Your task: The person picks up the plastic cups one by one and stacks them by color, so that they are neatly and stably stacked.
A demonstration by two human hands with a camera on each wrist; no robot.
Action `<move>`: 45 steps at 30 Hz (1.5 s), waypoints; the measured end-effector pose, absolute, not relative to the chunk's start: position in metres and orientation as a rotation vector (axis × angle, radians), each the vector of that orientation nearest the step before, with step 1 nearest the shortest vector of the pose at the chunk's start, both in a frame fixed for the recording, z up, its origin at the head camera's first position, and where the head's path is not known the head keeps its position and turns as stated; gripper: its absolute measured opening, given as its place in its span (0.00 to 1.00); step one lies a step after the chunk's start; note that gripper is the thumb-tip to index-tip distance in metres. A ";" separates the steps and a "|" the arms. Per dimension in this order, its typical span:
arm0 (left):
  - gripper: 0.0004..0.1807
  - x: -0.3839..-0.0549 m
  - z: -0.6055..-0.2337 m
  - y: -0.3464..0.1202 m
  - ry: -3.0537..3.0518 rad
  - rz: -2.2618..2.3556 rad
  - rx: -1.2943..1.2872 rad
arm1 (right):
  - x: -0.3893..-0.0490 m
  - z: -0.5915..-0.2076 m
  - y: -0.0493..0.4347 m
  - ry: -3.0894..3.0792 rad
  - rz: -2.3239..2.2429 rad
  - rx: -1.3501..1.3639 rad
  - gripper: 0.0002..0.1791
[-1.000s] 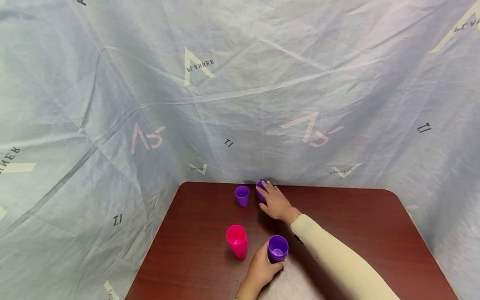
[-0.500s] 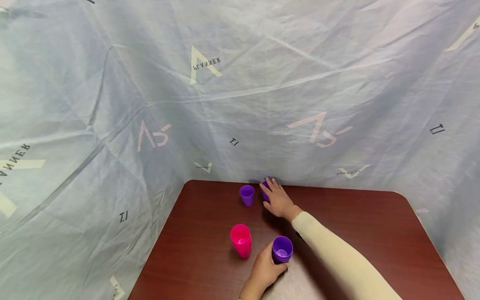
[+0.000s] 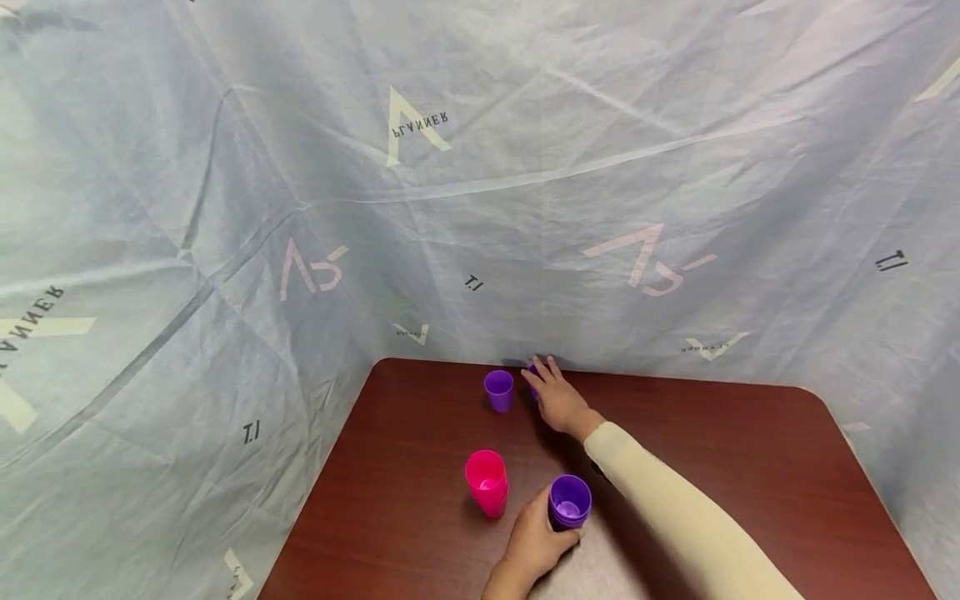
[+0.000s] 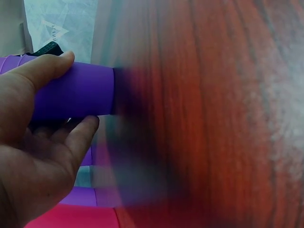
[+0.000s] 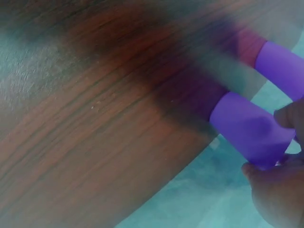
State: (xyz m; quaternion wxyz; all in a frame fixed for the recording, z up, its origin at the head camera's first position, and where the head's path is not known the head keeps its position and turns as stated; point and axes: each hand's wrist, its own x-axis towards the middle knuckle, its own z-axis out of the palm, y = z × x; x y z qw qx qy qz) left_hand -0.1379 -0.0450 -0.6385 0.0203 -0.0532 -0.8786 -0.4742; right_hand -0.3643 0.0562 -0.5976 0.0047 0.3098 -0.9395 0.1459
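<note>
My left hand [image 3: 532, 537] grips a stack of purple cups [image 3: 568, 518] standing upright near the front of the table. In the left wrist view the thumb lies along one side of the stack and the fingers along the other. At the far edge, my right hand [image 3: 561, 404] holds a purple cup [image 5: 247, 126] near its rim, with fingertips on opposite sides. That cup is mostly covered by the hand in the head view. Just left of it stands another purple cup [image 3: 499, 397]. A stack of bright pink cups [image 3: 491, 496] stands left of my left hand.
A reddish-brown wooden table [image 3: 405, 467] with rounded far corners carries everything. Grey printed sheeting [image 3: 480, 217] hangs behind its far edge and along both sides. My right sleeve [image 3: 675, 517] stretches across the table's right half.
The head view has swung slightly left, so everything appears farther right. The right hand's fingers and thumb have drawn in around the far purple cup. The left hand still holds its stack.
</note>
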 end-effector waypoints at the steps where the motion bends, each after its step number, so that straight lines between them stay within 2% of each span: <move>1: 0.41 -0.138 -0.639 -0.045 -2.726 -1.469 -0.164 | -0.365 -0.597 0.057 -2.942 0.469 0.968 0.32; 23: 0.41 -0.137 -0.642 -0.044 -2.715 -1.462 -0.180 | -0.342 -0.582 0.081 -2.682 0.701 0.936 0.28; 45: 0.42 -0.137 -0.641 -0.043 -2.707 -1.493 -0.155 | -0.281 -0.552 0.113 -2.610 1.000 0.751 0.25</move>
